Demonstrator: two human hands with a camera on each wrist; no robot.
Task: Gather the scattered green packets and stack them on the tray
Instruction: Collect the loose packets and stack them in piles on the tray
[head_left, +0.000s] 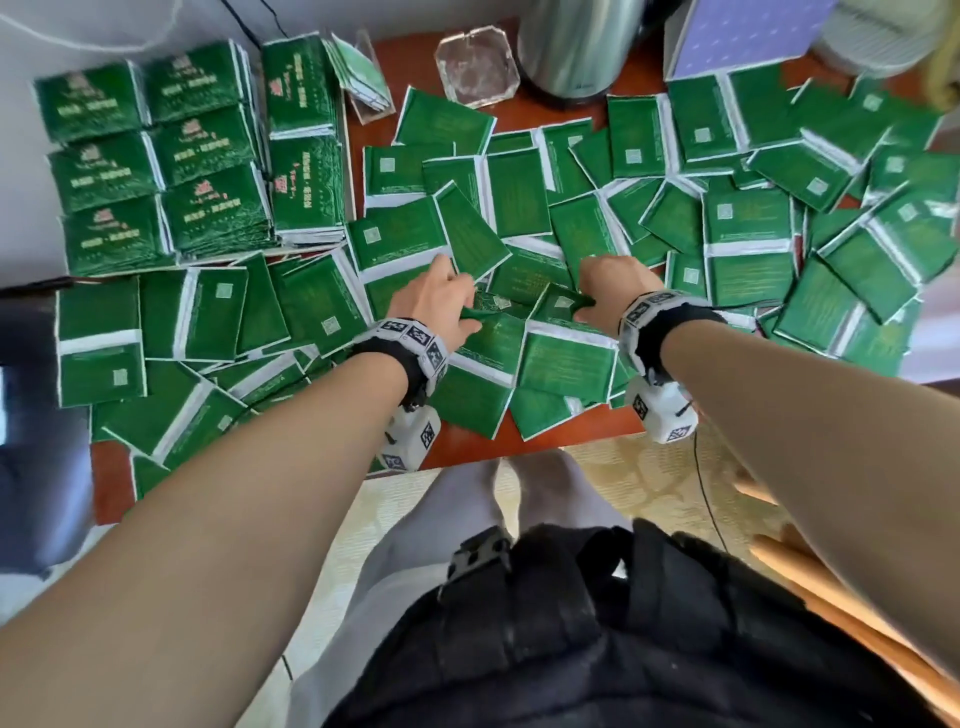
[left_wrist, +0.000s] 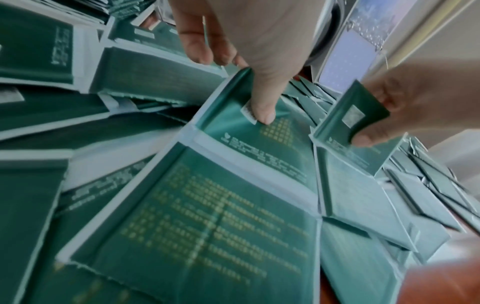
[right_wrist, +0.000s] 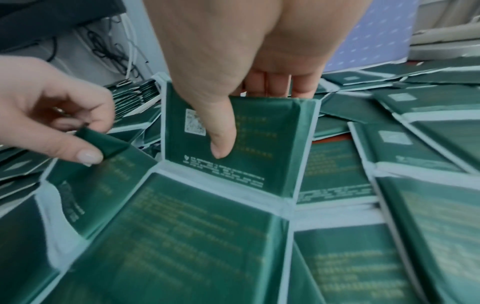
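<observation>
Loose green packets cover the red-brown table. Neat stacks of green packets stand in rows at the far left; what they stand on is hidden. Both hands work in the middle of the pile. My left hand pinches the top edge of one green packet between thumb and fingers and tilts it up. My right hand pinches another green packet the same way, thumb on its printed face. In the left wrist view my right hand shows at the right; in the right wrist view my left hand shows at the left.
A steel kettle, a glass ashtray and a purple box stand along the table's far edge. A clear holder with packets leans beside the stacks. Wooden chair slats lie at the right, below the table's near edge.
</observation>
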